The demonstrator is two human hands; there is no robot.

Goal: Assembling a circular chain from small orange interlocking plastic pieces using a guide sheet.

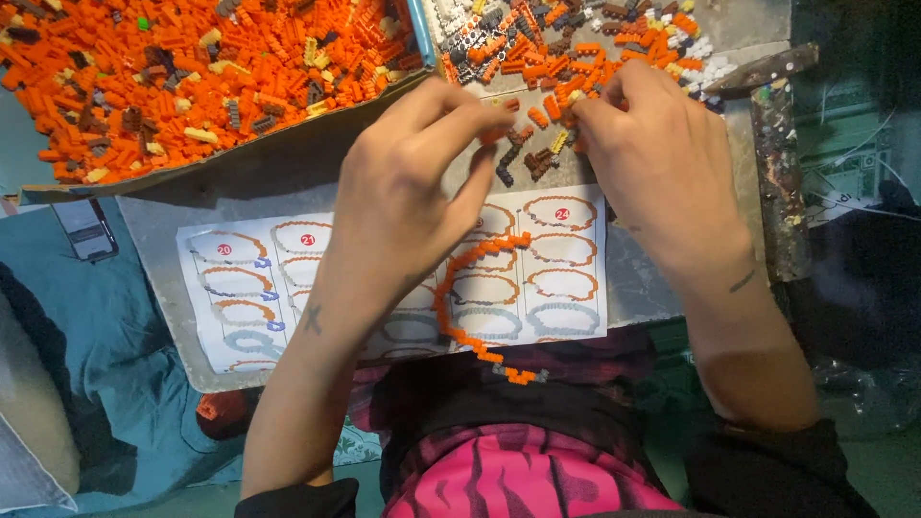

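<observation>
Head view, looking straight down. Left hand [408,182] sits at centre frame, fingers curled, thumb and forefinger pinched on a small orange bead [494,136] at the hand's 2 o'clock. A strand of orange beads [460,288] hangs from under this hand, curving down toward 6 o'clock across the paper and ending in a few grey and orange pieces near the lap; whether the pinched bead is the strand's end cannot be told. Right hand [662,158] lies at 3 o'clock of the left, fingers bent down, tips closed among the loose beads; what exactly it grips is hidden by its own fingers. Between the two hands, a small scatter of dark brown and orange beads [532,158] rests on the grey table [288,177]. At 12 o'clock, a mixed heap of orange, white and black beads [576,43]. At 10 o'clock, a shallow cardboard tray [245,153] full of mostly orange beads, with some brown and cream. Under the wrists, a white printed sheet [245,288] showing rows of bracelet patterns. At 9 o'clock, a dark phone [84,228] on teal cloth [125,355]. At 6 o'clock, pink and black striped clothing [518,475].
</observation>
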